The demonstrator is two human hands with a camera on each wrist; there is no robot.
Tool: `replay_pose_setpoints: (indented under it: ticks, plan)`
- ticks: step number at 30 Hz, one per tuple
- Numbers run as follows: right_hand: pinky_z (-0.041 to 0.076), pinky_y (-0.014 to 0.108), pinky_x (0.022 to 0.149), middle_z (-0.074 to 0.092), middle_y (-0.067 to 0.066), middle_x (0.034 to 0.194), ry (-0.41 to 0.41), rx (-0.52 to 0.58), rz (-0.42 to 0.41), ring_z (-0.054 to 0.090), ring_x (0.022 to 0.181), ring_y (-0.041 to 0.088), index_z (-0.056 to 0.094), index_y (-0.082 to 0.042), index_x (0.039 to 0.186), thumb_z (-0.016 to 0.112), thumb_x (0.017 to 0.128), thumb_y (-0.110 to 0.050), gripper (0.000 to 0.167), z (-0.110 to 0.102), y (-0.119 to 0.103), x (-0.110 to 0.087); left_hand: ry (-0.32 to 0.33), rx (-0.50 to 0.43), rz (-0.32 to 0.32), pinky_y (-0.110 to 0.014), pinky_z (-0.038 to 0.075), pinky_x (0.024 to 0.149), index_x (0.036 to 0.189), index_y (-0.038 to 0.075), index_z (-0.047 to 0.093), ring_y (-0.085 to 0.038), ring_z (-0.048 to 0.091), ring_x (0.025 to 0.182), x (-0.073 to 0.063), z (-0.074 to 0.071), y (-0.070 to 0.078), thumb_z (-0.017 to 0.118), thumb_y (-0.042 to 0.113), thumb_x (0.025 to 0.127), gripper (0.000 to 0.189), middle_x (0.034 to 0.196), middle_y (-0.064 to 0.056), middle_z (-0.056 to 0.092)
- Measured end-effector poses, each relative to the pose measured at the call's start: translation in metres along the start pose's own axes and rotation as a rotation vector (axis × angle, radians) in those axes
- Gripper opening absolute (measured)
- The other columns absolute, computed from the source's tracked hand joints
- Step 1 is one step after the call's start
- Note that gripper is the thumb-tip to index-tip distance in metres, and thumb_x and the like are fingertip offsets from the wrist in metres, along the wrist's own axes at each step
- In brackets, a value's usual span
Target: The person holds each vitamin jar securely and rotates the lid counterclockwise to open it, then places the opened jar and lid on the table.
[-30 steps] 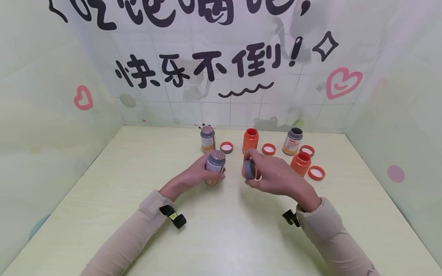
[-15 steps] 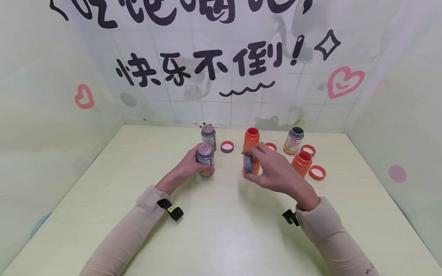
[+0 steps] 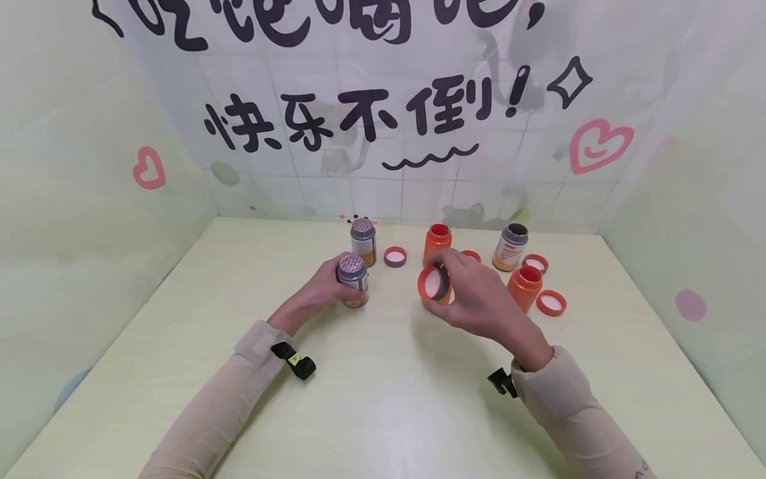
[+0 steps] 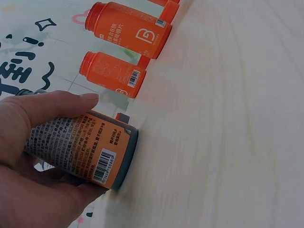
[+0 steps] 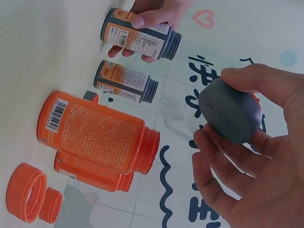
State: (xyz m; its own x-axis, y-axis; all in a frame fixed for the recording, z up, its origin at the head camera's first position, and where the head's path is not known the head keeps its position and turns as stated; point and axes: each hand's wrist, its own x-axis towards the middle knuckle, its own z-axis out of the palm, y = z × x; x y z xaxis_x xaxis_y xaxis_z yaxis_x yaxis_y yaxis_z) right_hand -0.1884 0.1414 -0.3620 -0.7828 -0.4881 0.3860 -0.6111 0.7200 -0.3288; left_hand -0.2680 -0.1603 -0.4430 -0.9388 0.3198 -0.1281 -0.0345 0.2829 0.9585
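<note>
In the head view, my left hand [image 3: 314,296] grips a grey-necked pill bottle [image 3: 352,271] around its body. The bottle stands upright with patterned seal foil over its mouth; its orange-and-grey label [image 4: 90,147] fills part of the left wrist view. My right hand [image 3: 485,296] pinches a grey bottle cap [image 5: 230,110] between thumb and fingers. The cap's orange rim and white liner face the head camera. Behind this hand is an orange bottle [image 5: 92,133], mostly hidden in the head view. A second foil-sealed grey bottle [image 3: 364,246] stands just behind the one in my left hand.
A loose cap [image 3: 395,256] lies between the grey bottles and an open orange bottle [image 3: 438,245] at the back. To the right stand an open grey bottle [image 3: 510,249] and another open orange bottle [image 3: 524,288], with loose caps [image 3: 551,303] beside them. A printed wall sheet closes off the back.
My left hand has carried its bottle leftward and slightly back, close to the other grey bottle. My right hand has turned the cap so its inside now shows to the head camera.
</note>
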Motion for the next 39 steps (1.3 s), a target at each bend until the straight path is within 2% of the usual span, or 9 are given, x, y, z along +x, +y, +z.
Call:
replay_pose_setpoints:
  ticks: [6, 11, 16, 20, 27, 34, 39]
  plan:
    - [0.062, 0.039, 0.083, 0.064, 0.006, 0.126, -0.011, 0.028, 0.018, 0.066, 0.104, 0.022, 0.061, -0.012, 0.132, 0.084, 0.082, -0.024, 0.057, 0.003, -0.004, 0.005, 0.000, 0.019, 0.002, -0.055, 0.035, 0.122, 0.144, 0.005, 0.045, -0.035, 0.052, 0.133, 0.001, -0.002, -0.003, 0.083, -0.005, 0.076, 0.079, 0.146, -0.019, 0.054]
    - [0.063, 0.040, 0.084, 0.064, 0.005, 0.127, -0.021, 0.068, 0.043, 0.065, 0.111, 0.023, 0.063, -0.013, 0.130, 0.084, 0.080, -0.022, 0.055, 0.008, -0.013, 0.019, -0.003, 0.024, 0.000, -0.056, 0.033, 0.123, 0.147, 0.006, 0.043, -0.037, 0.050, 0.135, 0.000, -0.003, -0.003, 0.083, -0.003, 0.077, 0.081, 0.148, -0.019, 0.053]
    - [0.061, 0.041, 0.087, 0.067, 0.005, 0.125, -0.033, 0.034, 0.090, 0.061, 0.114, 0.024, 0.064, -0.012, 0.128, 0.084, 0.081, -0.023, 0.052, 0.017, -0.022, 0.036, -0.018, 0.017, 0.007, -0.055, 0.034, 0.123, 0.150, 0.006, 0.041, -0.036, 0.053, 0.132, 0.001, -0.003, -0.003, 0.084, -0.002, 0.077, 0.085, 0.147, -0.019, 0.055]
    - [0.061, 0.041, 0.087, 0.067, 0.005, 0.125, -0.070, 0.014, 0.144, 0.061, 0.111, 0.025, 0.065, -0.013, 0.128, 0.085, 0.082, -0.024, 0.052, 0.030, -0.027, 0.050, -0.029, 0.010, 0.014, -0.054, 0.035, 0.122, 0.151, 0.007, 0.040, -0.034, 0.055, 0.128, 0.001, -0.003, -0.004, 0.083, -0.002, 0.077, 0.086, 0.144, -0.018, 0.056]
    - [0.063, 0.040, 0.089, 0.054, 0.013, 0.136, -0.184, 0.089, 0.246, 0.064, 0.108, 0.028, 0.064, -0.008, 0.132, 0.083, 0.085, -0.021, 0.052, 0.060, -0.034, 0.067, -0.028, -0.013, 0.019, -0.055, 0.032, 0.124, 0.154, 0.006, 0.037, -0.034, 0.052, 0.133, 0.001, -0.003, -0.004, 0.083, -0.003, 0.076, 0.091, 0.149, -0.017, 0.053]
    - [0.060, 0.042, 0.097, 0.057, 0.016, 0.139, -0.270, 0.115, 0.331, 0.060, 0.115, 0.029, 0.063, -0.005, 0.134, 0.080, 0.089, -0.019, 0.050, 0.088, -0.028, 0.073, -0.012, -0.008, 0.010, -0.056, 0.029, 0.125, 0.152, 0.006, 0.040, -0.036, 0.050, 0.138, 0.000, -0.003, -0.004, 0.081, -0.004, 0.075, 0.088, 0.152, -0.017, 0.051]
    - [0.059, 0.039, 0.096, 0.063, 0.013, 0.133, -0.276, 0.160, 0.393, 0.061, 0.112, 0.027, 0.061, -0.006, 0.134, 0.078, 0.091, -0.018, 0.048, 0.103, -0.021, 0.073, -0.005, 0.008, 0.006, -0.057, 0.030, 0.125, 0.149, 0.007, 0.042, -0.036, 0.051, 0.136, 0.000, -0.003, -0.004, 0.082, -0.003, 0.076, 0.084, 0.151, -0.017, 0.052]
